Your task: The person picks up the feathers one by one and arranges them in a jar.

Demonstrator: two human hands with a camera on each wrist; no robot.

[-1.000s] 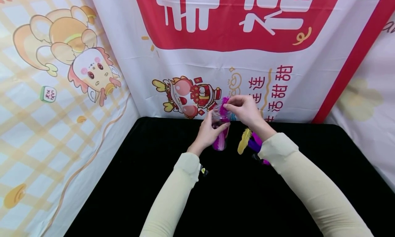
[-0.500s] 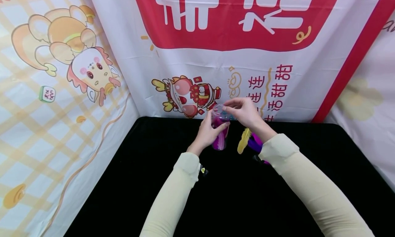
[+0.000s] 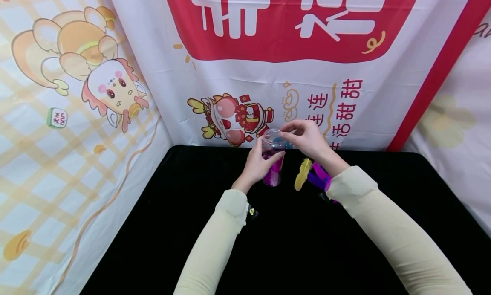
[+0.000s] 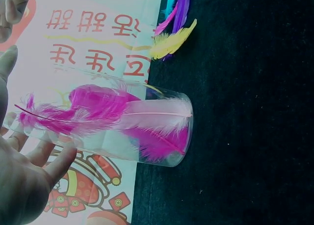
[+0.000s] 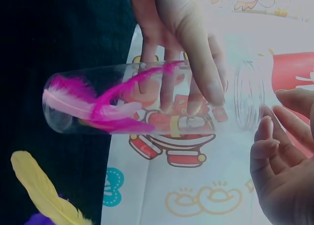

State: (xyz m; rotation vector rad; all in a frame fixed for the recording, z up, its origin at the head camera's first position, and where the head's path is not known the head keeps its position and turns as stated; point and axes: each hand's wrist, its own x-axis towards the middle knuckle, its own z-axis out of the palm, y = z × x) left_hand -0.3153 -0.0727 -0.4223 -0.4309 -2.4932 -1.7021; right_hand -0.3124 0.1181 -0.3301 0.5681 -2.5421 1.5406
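Observation:
My left hand [image 3: 258, 165] grips a clear jar [image 3: 267, 146] round its upper side, with the thumb across the front. The jar stands upright or nearly so; whether its base touches the table I cannot tell. Magenta feathers [image 4: 95, 104] and a pale pink feather [image 4: 157, 113] lie inside its lower and middle part. Beside the jar's open mouth [image 5: 249, 95] is my right hand [image 3: 307, 138]. Its fingers are loosely bent near the rim, and nothing shows between them. A yellow feather [image 3: 302, 174] rests on the table right of the jar.
Purple feathers [image 3: 316, 182] and magenta ones lie by the yellow feather, partly behind the right forearm. A teal feather [image 4: 170, 3] also shows there. The black tabletop [image 3: 291, 244] meets a printed cloth backdrop [image 3: 238, 79] just behind the jar.
A magenta feather that the right hand pinched at the jar's mouth has gone down into the jar. The right fingers have let go and drawn slightly right; the left hand keeps its grip.

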